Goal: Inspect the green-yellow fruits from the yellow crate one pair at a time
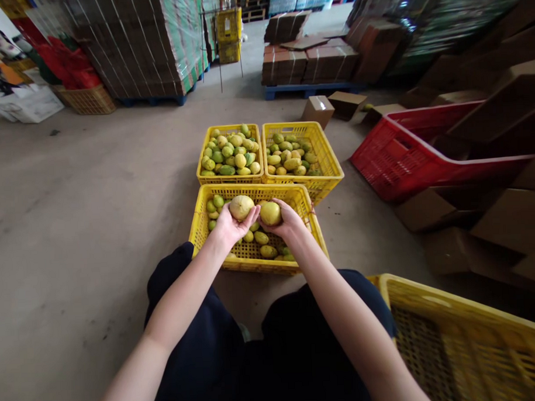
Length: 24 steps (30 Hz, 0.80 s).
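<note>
L hand point(234, 226) is palm up, fingers part-open & cupped under pale fruit point(241, 207). R hand point(288, 218) has fingers curled approx. halfway round yellow fruit point(271, 213). Both held fruits are side by side above front crate point(256, 264), w/ loose fruit point(260, 237) inside. Rear-L crate point(230, 179) & rear-R crate point(332, 157), both w/ fruit, stand just beyond. Red crate point(380, 155) is at R, nr. cardboard boxes point(509, 221); side crate point(464, 316) is at lower R.
</note>
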{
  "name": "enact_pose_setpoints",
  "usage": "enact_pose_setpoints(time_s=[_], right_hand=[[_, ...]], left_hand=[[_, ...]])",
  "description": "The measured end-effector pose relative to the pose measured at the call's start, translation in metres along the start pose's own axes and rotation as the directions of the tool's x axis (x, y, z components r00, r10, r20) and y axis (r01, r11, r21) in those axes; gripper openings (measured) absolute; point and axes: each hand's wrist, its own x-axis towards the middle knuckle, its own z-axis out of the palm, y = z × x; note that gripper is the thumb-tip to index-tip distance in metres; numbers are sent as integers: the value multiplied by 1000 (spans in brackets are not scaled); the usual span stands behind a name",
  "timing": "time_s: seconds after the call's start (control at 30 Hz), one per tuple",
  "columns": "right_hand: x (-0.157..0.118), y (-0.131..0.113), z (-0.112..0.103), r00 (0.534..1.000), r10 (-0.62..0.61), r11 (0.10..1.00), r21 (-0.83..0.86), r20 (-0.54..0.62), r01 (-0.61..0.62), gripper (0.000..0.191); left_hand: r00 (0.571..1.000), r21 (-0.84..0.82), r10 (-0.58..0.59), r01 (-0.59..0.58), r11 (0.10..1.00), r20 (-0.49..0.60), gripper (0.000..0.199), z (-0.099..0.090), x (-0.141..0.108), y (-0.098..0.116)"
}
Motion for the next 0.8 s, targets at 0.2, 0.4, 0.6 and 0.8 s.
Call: enact_pose_setpoints(time_s=[0.2, 0.4, 0.6, 0.8], right_hand=[[0, -4, -1, 998, -55, 997, 64, 9, 54, 16], [2, -2, 0, 994, -101, 993, 66, 31, 98, 19], [1, 0, 5, 993, -118, 990, 78, -30, 120, 16], [0, 0, 5, 991, -135, 988, 79, 16, 133, 18]], left_hand=[[1000, -8, 10, -10, 1000, -5, 41, 3, -1, 2], [1000, -9, 18, -18, 1000, -5, 43, 6, -2, 4], [1000, -11, 16, -17, 1000, -12, 42, 7, -3, 2], [1000, -35, -8, 8, 999, -2, 43, 6, -2, 3]])
